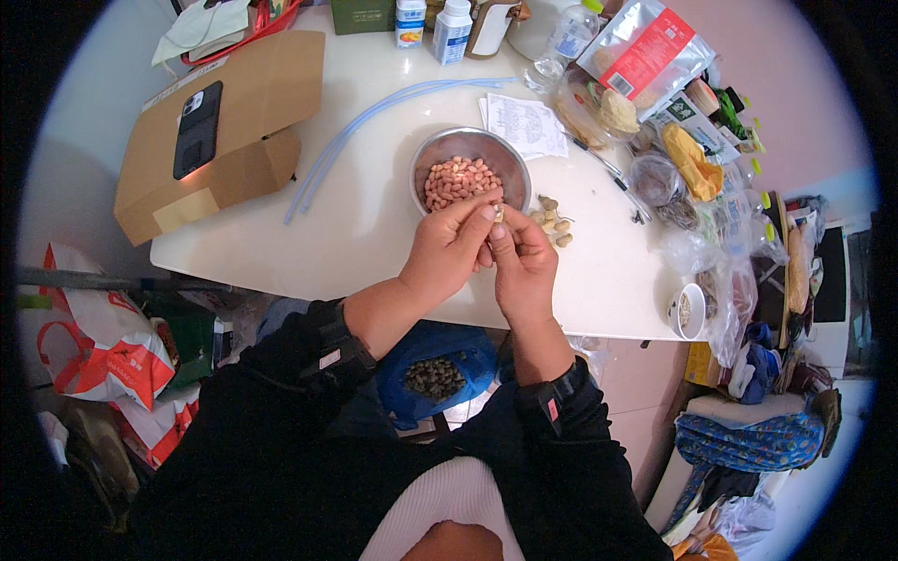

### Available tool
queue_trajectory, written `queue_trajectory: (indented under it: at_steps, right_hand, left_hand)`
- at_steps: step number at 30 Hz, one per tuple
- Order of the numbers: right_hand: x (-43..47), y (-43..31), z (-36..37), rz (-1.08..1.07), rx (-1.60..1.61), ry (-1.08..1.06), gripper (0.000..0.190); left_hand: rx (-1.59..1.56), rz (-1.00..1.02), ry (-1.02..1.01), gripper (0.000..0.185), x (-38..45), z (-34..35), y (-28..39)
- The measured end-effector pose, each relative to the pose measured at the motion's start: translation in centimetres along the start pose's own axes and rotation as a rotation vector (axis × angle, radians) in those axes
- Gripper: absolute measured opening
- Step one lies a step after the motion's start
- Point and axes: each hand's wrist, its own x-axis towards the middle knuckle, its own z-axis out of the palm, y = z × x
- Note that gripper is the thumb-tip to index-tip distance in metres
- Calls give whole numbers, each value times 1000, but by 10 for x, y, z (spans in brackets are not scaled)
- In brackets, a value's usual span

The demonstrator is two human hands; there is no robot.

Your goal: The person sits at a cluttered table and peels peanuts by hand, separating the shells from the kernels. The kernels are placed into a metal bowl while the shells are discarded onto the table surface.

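My left hand point(451, 235) and my right hand point(521, 259) meet at the near rim of a steel bowl point(518, 168). Between their fingertips is a small pale peanut shell point(499, 212), pinched from both sides; its contents are hidden. Shelled pink-skinned peanuts point(459, 181) lie in the bowl. Just right of the bowl, several unshelled peanuts point(551, 221) rest on the white table point(351, 259). Below the table edge, a blue plastic bag point(400, 350) holds many dark, roundish things that I cannot identify for certain.
On the left lies a cardboard box point(266, 84) with a phone point(198, 130) on it. Blue tubing point(351, 126) curves behind the bowl, near printed papers point(526, 126) and pens point(596, 156). Packages, bottles and a small white bowl point(687, 312) line the right side.
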Motion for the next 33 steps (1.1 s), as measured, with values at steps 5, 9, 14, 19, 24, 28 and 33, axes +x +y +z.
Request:
queue_trajectory:
  at_steps: [5, 9, 14, 19, 24, 28, 33]
  right_hand:
    - [1, 3, -1, -19, -39, 14, 22]
    - [0, 7, 2, 4, -25, 62, 21]
    - [2, 7, 9, 39, 76, 100, 21]
    - [11, 2, 13, 101, 180, 95, 22]
    - [20, -5, 16, 183, 262, 114, 21]
    - [25, -5, 19, 164, 242, 101, 21]
    - [30, 0, 20, 172, 230, 96, 22]
  left_hand:
    - [-22, -8, 26, 34, -1, 3, -4]
    - [1, 11, 66, 33, -2, 6, -6]
    - [65, 52, 121, 31, -4, 8, -5]
    - [-25, -18, 113, 29, 2, 3, -1]
    - [-276, -81, 55, 29, 13, -5, 6]
    - [-271, -62, 18, 28, 19, -10, 9]
    - [-205, -30, 34, 26, 24, -16, 9]
